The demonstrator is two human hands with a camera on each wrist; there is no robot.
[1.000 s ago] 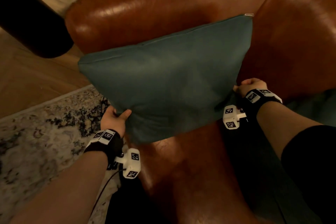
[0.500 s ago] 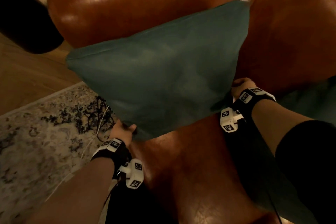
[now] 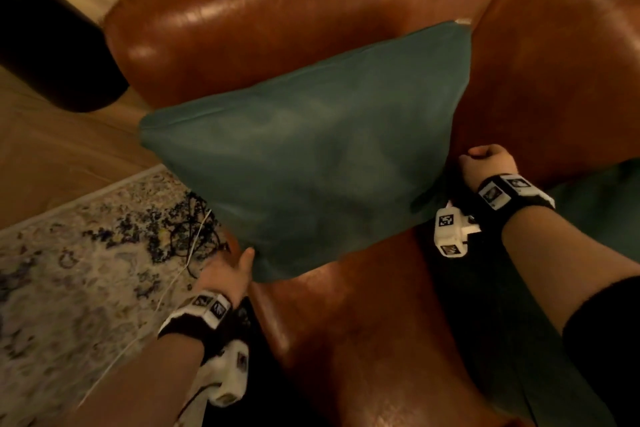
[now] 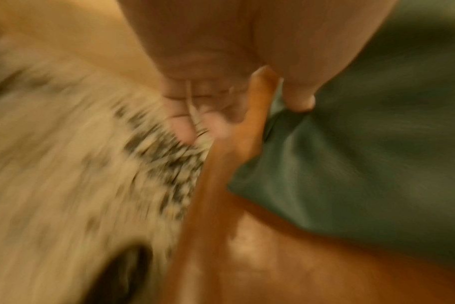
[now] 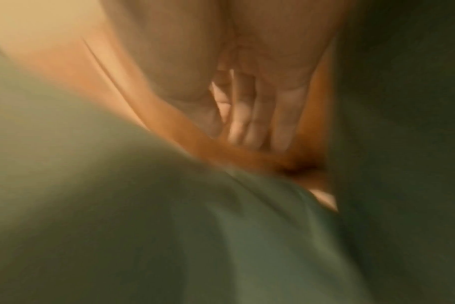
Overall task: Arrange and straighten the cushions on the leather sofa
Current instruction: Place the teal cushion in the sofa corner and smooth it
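Teal cushion (image 3: 311, 156) stands on the seat of the leather sofa (image 3: 311, 17), leaning back into the corner between armrest and backrest, top right corner up against the backrest. Left hand (image 3: 228, 274) sits at the cushion's lower left corner — thumb pressed into the fabric in the left wrist view (image 4: 303, 102), fingers (image 4: 185, 115) spread loose below the edge, not wrapped round it. Right hand (image 3: 485, 165) is at the cushion's lower right edge, curled like a fist in the head view; the right wrist view is too blurred to tell if it pinches fabric. Hands well apart, 1 per side.

Versus 1 s ago: left hand was gripping the bottom edge with thumb over the front, now it has dropped lower and let go to a thumb touch. Cushion's bottom edge looks settled on the seat. Right hand barely moved.

Patterned rug (image 3: 69, 270) on the wood floor left of the sofa, cables (image 3: 194, 236) lying on it
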